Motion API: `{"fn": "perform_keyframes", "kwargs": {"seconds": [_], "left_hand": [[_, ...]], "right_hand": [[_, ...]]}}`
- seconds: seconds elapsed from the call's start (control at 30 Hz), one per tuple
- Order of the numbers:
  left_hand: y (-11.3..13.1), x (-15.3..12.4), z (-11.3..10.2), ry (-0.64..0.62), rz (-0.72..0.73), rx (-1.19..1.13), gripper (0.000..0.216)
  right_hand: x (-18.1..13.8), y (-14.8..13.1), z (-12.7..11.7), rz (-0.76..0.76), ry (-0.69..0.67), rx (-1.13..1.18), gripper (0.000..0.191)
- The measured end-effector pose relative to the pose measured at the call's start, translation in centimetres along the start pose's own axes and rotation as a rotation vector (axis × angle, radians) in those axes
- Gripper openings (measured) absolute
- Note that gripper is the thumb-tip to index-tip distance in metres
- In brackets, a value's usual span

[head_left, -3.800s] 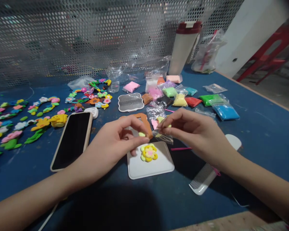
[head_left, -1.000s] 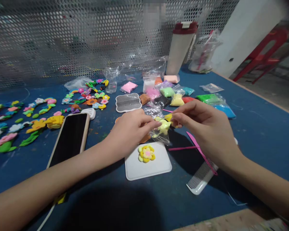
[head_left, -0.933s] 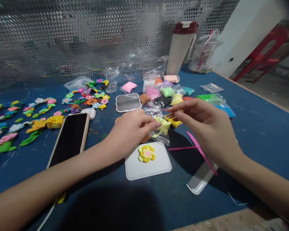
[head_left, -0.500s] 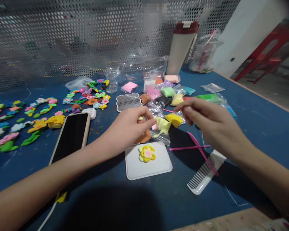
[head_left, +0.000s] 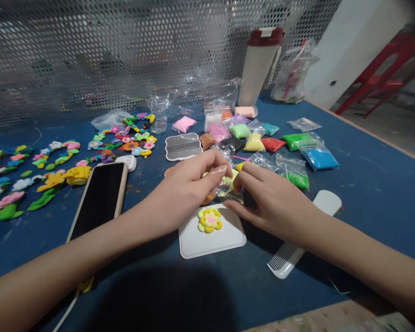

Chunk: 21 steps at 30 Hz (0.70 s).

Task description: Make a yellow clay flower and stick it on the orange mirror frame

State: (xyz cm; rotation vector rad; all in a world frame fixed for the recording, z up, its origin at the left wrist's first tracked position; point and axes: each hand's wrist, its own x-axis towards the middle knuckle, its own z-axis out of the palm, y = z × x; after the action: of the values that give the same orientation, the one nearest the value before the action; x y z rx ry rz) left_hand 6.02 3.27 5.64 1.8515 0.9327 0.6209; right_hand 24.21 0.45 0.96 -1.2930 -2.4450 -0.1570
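two bare hands work close together at the center of the frame over a blue table. the left hand has its thumb and forefinger drawn together, though whether anything is pinched between them cannot be told. the right hand reaches in from the lower right with its fingers curled and its thumb set apart from the forefinger. pale yellow clay lies between the two hands, partly hidden by them; whether the right fingertips touch it is unclear.

just below, a yellow flower with a pink center rests on a white board. a white comb lies at the lower right, partly under the right forearm, and a dark-screened phone lies at the left.

a white-rimmed mirror sits at upper center, near bags of colored material that include a red packet and a blue packet. bright ornaments spread across the left of the frame. a tumbler with a dark red lid stands at the upper right before a perforated metal panel, with a red chair beyond.
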Motion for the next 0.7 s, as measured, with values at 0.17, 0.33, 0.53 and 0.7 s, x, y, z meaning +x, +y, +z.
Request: {"fn": "perform_keyframes", "kwargs": {"seconds": [0.17, 0.33, 0.53, 0.7], "left_hand": [[-0.4, -0.1, 0.0, -0.036, -0.079, -0.133, 0.008], [-0.2, 0.0, 0.0, -0.022, -0.106, -0.068, 0.008], [0.2, 0.1, 0.2, -0.005, -0.023, -0.059, 0.011], [0.1, 0.1, 0.6, 0.013, 0.042, 0.217, 0.014]], "right_hand": [[-0.1, -0.4, 0.0, -0.036, -0.031, -0.158, 0.007], [0.1, -0.3, -0.2, 0.083, -0.035, -0.024, 0.017], [0.2, -0.4, -1.1, 0.239, 0.088, 0.156, 0.018], [0.3, -0.8, -1.2, 0.246, 0.098, 0.164, 0.018]]}}
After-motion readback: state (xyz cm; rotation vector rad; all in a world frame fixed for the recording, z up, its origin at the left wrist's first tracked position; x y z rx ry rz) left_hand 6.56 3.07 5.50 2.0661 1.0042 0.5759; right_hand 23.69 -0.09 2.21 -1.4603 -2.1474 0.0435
